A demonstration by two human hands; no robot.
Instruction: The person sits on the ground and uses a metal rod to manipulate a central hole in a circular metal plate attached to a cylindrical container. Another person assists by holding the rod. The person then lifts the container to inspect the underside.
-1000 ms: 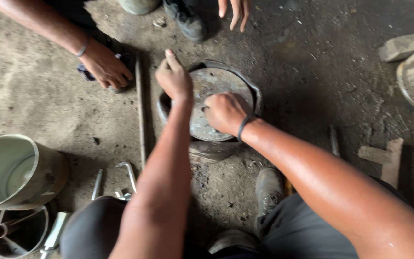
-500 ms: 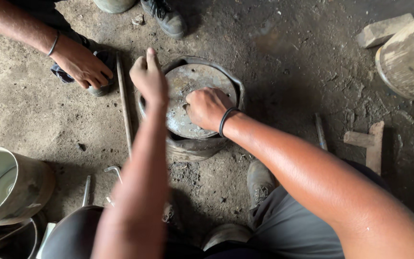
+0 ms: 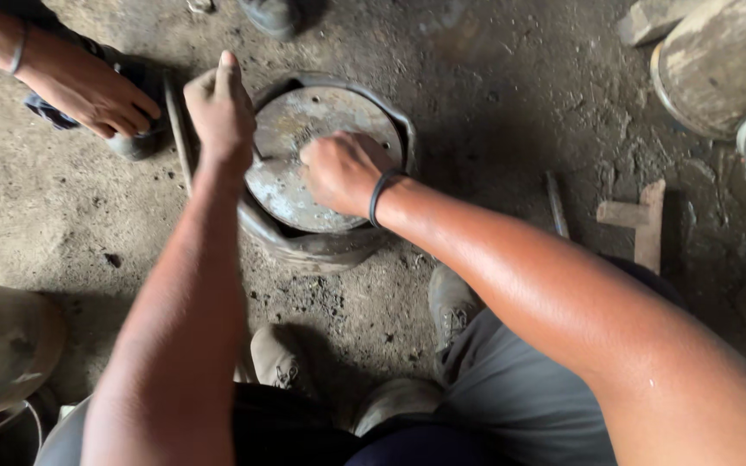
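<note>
Dirt floor [image 3: 511,129]; metal disc [image 3: 321,129] under right hand [image 3: 343,173]

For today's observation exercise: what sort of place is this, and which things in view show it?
Probably a rough metalworking workshop with a dirt floor. The left hand and right hand press on a worn round metal disc; a metal bucket and wood scraps lie around.
</note>
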